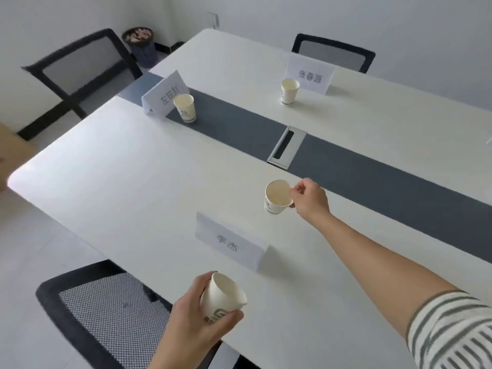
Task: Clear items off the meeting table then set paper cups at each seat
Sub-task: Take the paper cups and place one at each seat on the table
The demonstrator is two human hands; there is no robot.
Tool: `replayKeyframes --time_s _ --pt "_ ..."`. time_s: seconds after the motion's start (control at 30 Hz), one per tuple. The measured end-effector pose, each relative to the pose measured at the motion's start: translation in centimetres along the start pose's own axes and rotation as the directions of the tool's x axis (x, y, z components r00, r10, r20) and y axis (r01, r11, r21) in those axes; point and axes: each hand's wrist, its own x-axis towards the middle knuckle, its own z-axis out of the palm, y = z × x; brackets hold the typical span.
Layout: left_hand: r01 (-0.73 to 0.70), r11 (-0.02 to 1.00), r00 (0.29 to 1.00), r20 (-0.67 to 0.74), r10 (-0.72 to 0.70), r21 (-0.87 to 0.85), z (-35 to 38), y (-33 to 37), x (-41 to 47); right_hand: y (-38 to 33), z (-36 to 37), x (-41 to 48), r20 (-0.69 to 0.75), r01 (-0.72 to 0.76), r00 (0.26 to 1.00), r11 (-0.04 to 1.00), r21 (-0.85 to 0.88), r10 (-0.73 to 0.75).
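My right hand (pixel 310 199) pinches the rim of a white paper cup (pixel 277 197) just above the white meeting table (pixel 119 166), beyond the near name card (pixel 230 242). My left hand (pixel 197 323) grips another paper cup (pixel 222 296), tilted, over the table's near edge. One more cup (pixel 185 107) stands by the left name card (pixel 163 93) on the dark centre strip. A further cup (pixel 289 91) stands in front of the far name card (pixel 310 75).
A metal cable hatch (pixel 286 147) sits in the dark centre strip (pixel 372 169). Black mesh chairs stand at the near edge (pixel 106 310), at the far left (pixel 80 67) and behind the far side (pixel 335 53). A waste bin (pixel 139 45) stands in the corner.
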Motion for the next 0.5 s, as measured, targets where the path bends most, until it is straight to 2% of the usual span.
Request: replayKeyframes --time_s 0.2,0.33,0.5 --pt "0.109 0.994 0.989 -0.101 -0.109 -0.005 -1.2 -2.3 -0.2 0.0 5.7 5.0 0.053 -0.11 0.992 0.992 -0.056 0.113" --pt "0.133 0.991 0.987 -0.09 -0.134 -0.01 -1.0 -2.4 0.4 0.5 6.6 5.9 0.075 -0.148 0.985 0.987 -0.056 0.152" --pt "0.111 0.993 0.993 -0.046 -0.113 -0.037 -0.6 -1.3 1.6 0.0 6.4 5.9 0.139 -0.173 0.977 0.983 0.058 0.164"
